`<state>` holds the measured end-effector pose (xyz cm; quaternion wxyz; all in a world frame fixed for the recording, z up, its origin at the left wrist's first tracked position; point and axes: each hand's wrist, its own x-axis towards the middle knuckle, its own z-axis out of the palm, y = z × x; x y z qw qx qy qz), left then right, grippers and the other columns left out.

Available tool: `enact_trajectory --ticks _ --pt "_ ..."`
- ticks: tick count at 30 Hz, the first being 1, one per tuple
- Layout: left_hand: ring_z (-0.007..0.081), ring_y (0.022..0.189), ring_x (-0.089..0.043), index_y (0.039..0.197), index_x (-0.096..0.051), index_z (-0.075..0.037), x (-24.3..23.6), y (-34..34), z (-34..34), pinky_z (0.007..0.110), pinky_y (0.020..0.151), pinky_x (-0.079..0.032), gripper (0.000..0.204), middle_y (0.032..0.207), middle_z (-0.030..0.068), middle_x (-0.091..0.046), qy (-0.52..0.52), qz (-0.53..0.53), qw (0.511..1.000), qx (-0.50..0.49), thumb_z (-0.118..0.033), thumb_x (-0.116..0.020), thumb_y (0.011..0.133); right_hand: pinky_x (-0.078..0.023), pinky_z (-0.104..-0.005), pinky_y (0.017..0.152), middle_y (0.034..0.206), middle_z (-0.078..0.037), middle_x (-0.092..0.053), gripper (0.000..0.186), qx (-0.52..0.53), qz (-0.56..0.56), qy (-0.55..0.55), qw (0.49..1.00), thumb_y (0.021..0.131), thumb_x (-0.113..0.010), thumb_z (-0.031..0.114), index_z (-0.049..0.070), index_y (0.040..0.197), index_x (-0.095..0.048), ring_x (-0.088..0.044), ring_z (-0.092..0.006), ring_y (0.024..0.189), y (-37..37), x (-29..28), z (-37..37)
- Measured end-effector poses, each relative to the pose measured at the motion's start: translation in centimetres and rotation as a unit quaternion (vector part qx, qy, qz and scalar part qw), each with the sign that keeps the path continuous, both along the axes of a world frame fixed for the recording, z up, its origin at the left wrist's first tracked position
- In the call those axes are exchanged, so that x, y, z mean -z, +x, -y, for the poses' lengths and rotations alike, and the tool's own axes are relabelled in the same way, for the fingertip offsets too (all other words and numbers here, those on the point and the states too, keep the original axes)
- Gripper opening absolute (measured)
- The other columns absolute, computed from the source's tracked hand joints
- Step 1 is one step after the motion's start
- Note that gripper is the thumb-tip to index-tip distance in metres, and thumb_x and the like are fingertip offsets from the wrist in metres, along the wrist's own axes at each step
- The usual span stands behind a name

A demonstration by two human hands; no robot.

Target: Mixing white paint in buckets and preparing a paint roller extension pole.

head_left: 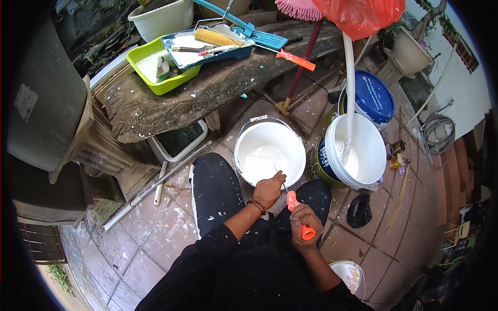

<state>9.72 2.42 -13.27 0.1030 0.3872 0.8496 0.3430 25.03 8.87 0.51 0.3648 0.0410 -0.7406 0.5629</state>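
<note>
My right hand is closed around the bright orange handle of a tool with a thin metal shaft. The shaft runs up toward my left hand, whose fingers are pinched on it over the near rim of a white bucket. White paint lies inside this bucket, which stands between my knees with its wire handle at the far side. The tool's far end is hard to make out against the paint. A beaded bracelet is on my left wrist.
A wooden plank bench carries a lime-green tray, a blue paint tray and a yellow roller. At right stand an open paint bucket holding a pale pole, and a blue-lidded bucket. A black plastic bag lies on the tiles.
</note>
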Motion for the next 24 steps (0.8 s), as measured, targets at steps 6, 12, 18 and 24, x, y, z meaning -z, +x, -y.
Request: enact_trajectory --ticks 6,12,18,24 --pt "0.0385 0.092 -0.075 0.113 -0.066 -0.005 -1.9 0.7 0.2 0.049 0.079 -0.059 0.021 0.128 0.0202 -0.071 0.002 -0.001 1.000 -0.008 -0.011 -0.051 0.099 -0.051 -0.0346 0.072 0.082 -0.011 -0.063 0.022 0.008 0.047 0.049 0.998 0.097 -0.060 -0.007 0.003 0.081 -0.049 -0.060 -0.0217 0.072 -0.6 -2.5 0.0" --pt "0.0458 0.083 -0.073 0.107 -0.065 -0.003 -4.9 2.4 1.0 0.057 0.075 -0.056 0.017 0.090 0.0244 -0.073 0.039 0.057 0.997 -0.022 -0.010 -0.052 0.099 -0.044 -0.0289 0.061 0.074 -0.008 -0.061 0.030 0.044 0.162 0.015 0.986 0.102 -0.063 -0.001 0.003 0.076 -0.048 -0.053 -0.0113 0.066 -1.8 -7.6 0.0" --pt "0.0467 0.081 -0.073 0.104 -0.067 -0.002 -5.9 4.1 0.8 0.057 0.074 -0.056 0.018 0.089 0.0265 -0.073 0.040 0.061 0.997 -0.033 -0.011 -0.054 0.098 -0.037 -0.0287 0.055 0.067 -0.005 -0.050 0.034 0.050 0.160 -0.006 0.986 0.099 -0.068 -0.004 0.004 0.075 -0.044 -0.040 -0.0097 0.059 -2.8 -10.0 -0.9" --pt "0.0459 0.081 -0.073 0.105 -0.067 -0.002 -6.4 4.1 1.5 0.056 0.074 -0.056 0.018 0.089 0.0256 -0.073 0.040 0.050 0.997 -0.033 -0.012 -0.054 0.098 -0.042 -0.0281 0.060 0.072 -0.006 -0.057 0.029 0.009 0.167 -0.010 0.986 0.101 -0.064 -0.003 0.003 0.077 -0.048 -0.049 -0.0109 0.064 -1.5 -9.5 -0.4"
